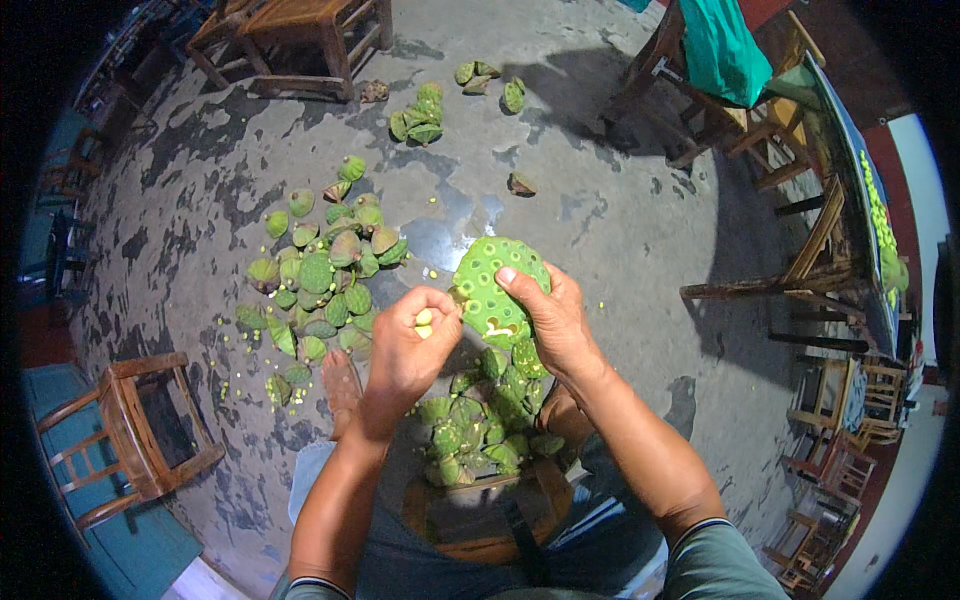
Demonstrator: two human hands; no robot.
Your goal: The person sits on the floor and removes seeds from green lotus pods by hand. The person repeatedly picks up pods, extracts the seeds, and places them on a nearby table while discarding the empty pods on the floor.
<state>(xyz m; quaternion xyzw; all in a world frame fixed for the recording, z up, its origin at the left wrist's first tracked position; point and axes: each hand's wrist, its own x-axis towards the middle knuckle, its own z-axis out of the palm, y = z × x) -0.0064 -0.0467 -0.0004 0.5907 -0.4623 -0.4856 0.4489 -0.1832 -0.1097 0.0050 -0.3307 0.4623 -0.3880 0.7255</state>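
My right hand [562, 315] grips a green lotus seed pod [480, 274] by its right side, the thumb pressed on its flat, pitted face. Many of the pits show seeds; the lower edge is torn, with pale flesh showing. At the pod's left edge, my left hand [415, 337] is curled around some pale green lotus seeds [424, 322], its fingertips touching the rim. Below the hands, a heap of lotus pods [469, 427] lies between my feet. To the left spreads another pile of pods [330, 262] on the concrete floor, with loose seeds scattered around it.
A wooden stool [480, 525] is beneath me. Another wooden chair [150, 427] stands at left, and more wooden furniture [315, 45] at top left. On the right, a table [855, 202] bears green seeds [877, 217]. A green plastic bag [724, 56] hangs at upper right.
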